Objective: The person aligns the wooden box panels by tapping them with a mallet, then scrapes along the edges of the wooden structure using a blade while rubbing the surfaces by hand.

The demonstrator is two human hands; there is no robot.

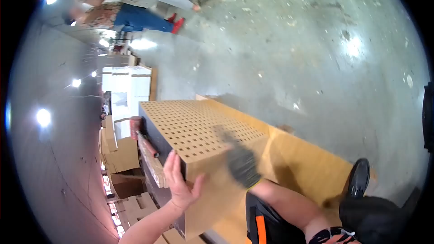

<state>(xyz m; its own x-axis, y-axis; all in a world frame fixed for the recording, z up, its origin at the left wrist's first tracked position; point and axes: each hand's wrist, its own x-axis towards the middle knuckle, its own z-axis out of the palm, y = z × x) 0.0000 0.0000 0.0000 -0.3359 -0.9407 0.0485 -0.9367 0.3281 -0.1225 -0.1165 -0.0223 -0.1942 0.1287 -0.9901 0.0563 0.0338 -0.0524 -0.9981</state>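
Observation:
A large tan box [217, 180] with a top face covered in small square holes [194, 129] stands in front of me, its adjoining side dark. At its near corner rests my left hand [181, 185], bare, with fingers stretched along the edge and thumb apart on the plain tan face. My right hand [244, 165] wears a dark grey glove and is over the box near where the holed and plain faces meet. Motion blurs its fingers, so I cannot make out their shape or whether they touch. A brown cardboard sheet [307, 162] runs along the box's side.
Red rolls [148, 143] lie by the box's dark side. Stacked white boxes [131, 86] and brown cartons [122, 156] stand beyond. Two people [144, 18] are farther off on the speckled concrete floor [280, 49]. A black shoe [359, 178] is beside the cardboard.

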